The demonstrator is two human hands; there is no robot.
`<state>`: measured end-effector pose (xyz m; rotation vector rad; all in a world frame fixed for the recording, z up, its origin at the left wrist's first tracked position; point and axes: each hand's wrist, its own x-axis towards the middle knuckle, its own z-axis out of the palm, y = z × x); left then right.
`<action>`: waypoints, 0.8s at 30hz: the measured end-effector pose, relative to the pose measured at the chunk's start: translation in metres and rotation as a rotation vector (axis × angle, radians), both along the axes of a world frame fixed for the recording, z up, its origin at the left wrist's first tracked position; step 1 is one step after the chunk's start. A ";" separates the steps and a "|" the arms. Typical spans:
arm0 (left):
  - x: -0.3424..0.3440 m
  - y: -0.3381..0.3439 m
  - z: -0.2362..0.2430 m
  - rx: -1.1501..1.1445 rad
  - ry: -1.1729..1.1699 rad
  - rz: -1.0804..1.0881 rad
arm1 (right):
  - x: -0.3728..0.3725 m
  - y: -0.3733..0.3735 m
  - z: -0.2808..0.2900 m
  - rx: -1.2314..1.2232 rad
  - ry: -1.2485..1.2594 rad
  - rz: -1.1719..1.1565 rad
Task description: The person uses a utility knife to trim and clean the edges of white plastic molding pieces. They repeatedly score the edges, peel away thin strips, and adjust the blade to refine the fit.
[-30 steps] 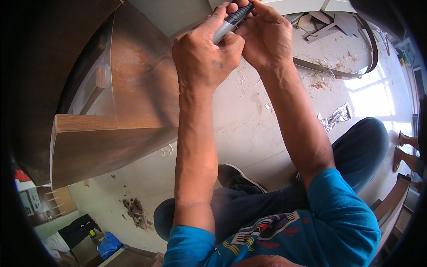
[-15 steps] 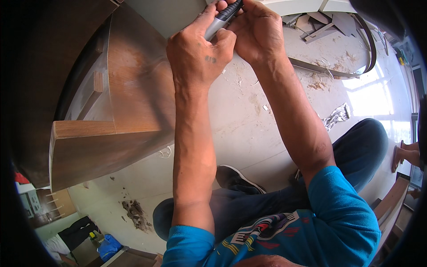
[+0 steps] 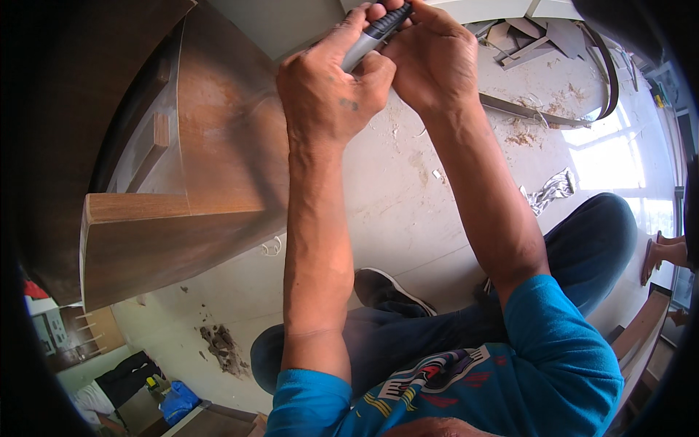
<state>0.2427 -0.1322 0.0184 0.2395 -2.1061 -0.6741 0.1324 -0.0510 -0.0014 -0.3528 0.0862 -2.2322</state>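
At the top of the view, my left hand (image 3: 328, 91) is wrapped round a slim hand tool (image 3: 360, 51) with a smooth grey body and a ribbed black end. Its exact kind does not show. My right hand (image 3: 437, 65) meets the tool's black end, palm turned toward me and fingers curled in against it. The upper edge of the picture cuts off the fingertips and the far end of the tool.
A brown wooden cabinet piece (image 3: 167, 247) stands on the left. Shavings lie across the pale floor (image 3: 393, 211). A curved dark strip (image 3: 611, 87), offcuts (image 3: 531, 44) and a striped cloth (image 3: 551, 191) lie right. Another person's feet (image 3: 662, 258) show at the right edge.
Both hands and the tool have shifted slightly right and a little down. The grip on the tool looks the same.
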 end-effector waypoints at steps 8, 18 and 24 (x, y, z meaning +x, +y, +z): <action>-0.001 0.001 0.002 0.061 0.024 0.004 | -0.003 -0.004 0.001 0.009 0.033 0.023; -0.005 -0.007 0.003 0.020 0.044 0.054 | -0.007 -0.016 -0.002 0.074 0.078 -0.076; -0.002 -0.010 0.000 -0.006 0.055 0.017 | -0.011 -0.013 -0.008 0.031 0.119 -0.045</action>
